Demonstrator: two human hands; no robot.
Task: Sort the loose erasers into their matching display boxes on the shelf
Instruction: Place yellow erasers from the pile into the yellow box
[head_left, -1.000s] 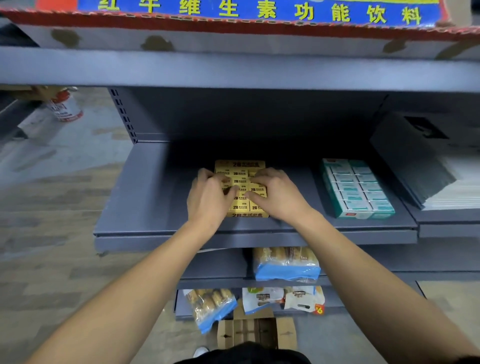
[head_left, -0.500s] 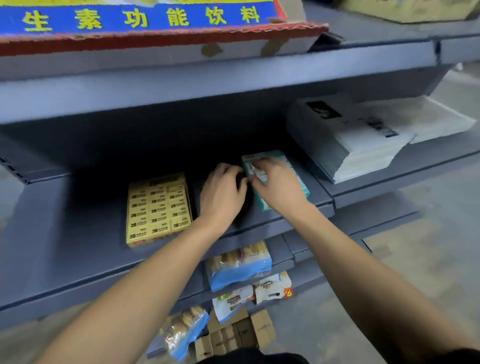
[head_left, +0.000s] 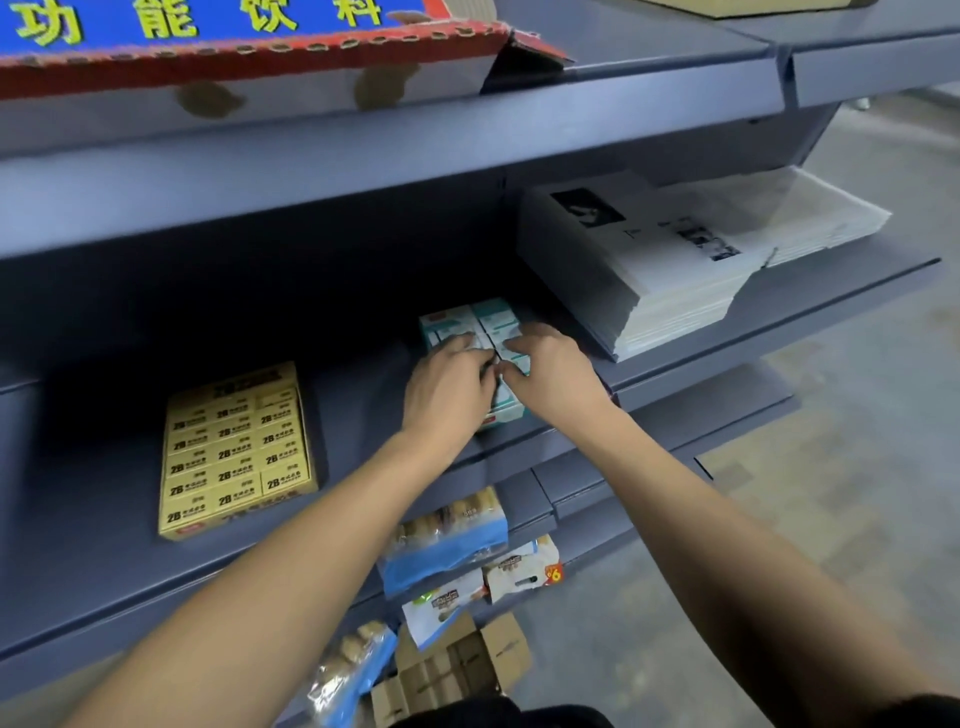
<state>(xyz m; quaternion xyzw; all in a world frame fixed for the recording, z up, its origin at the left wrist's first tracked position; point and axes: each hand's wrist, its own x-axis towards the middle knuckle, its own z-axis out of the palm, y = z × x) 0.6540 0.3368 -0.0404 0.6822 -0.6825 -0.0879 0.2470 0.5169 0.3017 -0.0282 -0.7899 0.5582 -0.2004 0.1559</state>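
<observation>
You are standing in a small shop, at a run of grey metal display shelving (head_left: 395, 156) with tiered boards. Goods sit out for sale: a yellow display box of 2B erasers (head_left: 236, 452), a teal and white box of erasers (head_left: 470, 322), stacks of white paper booklets (head_left: 644, 270), and bagged snacks (head_left: 447, 540) on the lower tier, one pack (head_left: 524, 569) bearing a price sticker. A printed drinks carton (head_left: 249, 47) rests on the top shelf, and flattened cardboard (head_left: 457, 660) lies on the concrete floor.
</observation>
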